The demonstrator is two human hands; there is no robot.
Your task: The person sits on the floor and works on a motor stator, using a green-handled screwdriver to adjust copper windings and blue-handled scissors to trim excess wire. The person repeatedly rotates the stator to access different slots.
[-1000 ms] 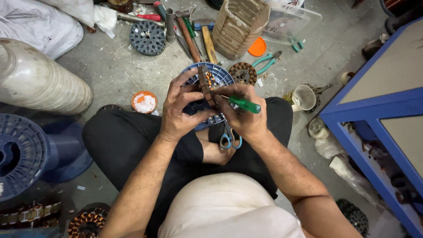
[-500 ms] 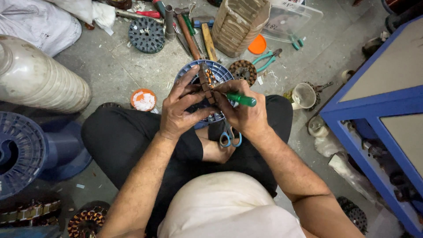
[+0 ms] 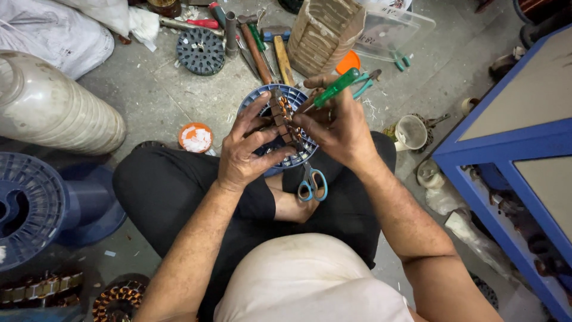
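Note:
I sit cross-legged on the floor. My left hand (image 3: 247, 149) grips a round motor stator (image 3: 284, 116) with copper windings, held upright over a blue slotted disc (image 3: 290, 156) on my lap. My right hand (image 3: 335, 126) holds a green-handled screwdriver (image 3: 335, 88), its handle pointing up and right, its tip at the stator's windings. Blue-handled scissors (image 3: 311, 182) lie on my leg just below both hands.
Hammers and hand tools (image 3: 262, 42) lie on the floor ahead beside a dark slotted disc (image 3: 201, 51) and a stack of sheets (image 3: 322, 33). An orange-rimmed cup (image 3: 195, 138), a big plastic jar (image 3: 53, 113), blue spools (image 3: 33, 206) on the left, blue shelving (image 3: 512, 149) on the right.
The screwdriver's handle has swung from pointing right to pointing up and right. Both hands and the stator have stayed over the lap.

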